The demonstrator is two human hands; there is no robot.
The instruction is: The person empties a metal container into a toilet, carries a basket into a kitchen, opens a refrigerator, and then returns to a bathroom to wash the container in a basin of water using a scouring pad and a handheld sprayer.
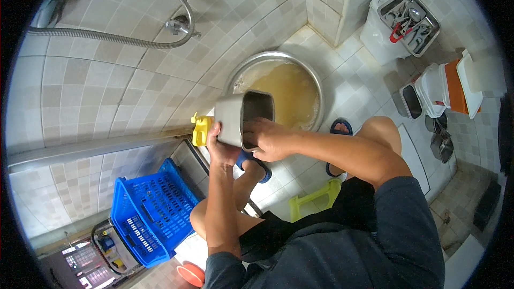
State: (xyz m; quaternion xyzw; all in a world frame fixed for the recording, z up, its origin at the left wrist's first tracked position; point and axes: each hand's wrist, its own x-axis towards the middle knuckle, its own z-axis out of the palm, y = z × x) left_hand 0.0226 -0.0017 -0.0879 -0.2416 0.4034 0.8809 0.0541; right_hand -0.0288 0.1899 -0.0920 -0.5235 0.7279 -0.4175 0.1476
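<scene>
A rectangular steel container point(234, 115) is held tilted on its side above the tiled floor, its open mouth facing right. My left hand point(219, 149) grips it from below and behind. My right hand point(267, 138) is at its mouth with the fingers reaching inside; whether they hold anything is hidden. Just behind it stands a large round metal basin point(316, 83) filled with murky brown water.
A blue plastic basket point(152, 211) sits lower left, a yellow tap fitting point(201, 129) by the wall. A green stool point(313, 198) is under me. At upper right, a white bin carries a steel tray of utensils point(409, 21); stacked white and orange containers point(450, 88) stand nearby. A shower hose point(107, 37) hangs on the wall.
</scene>
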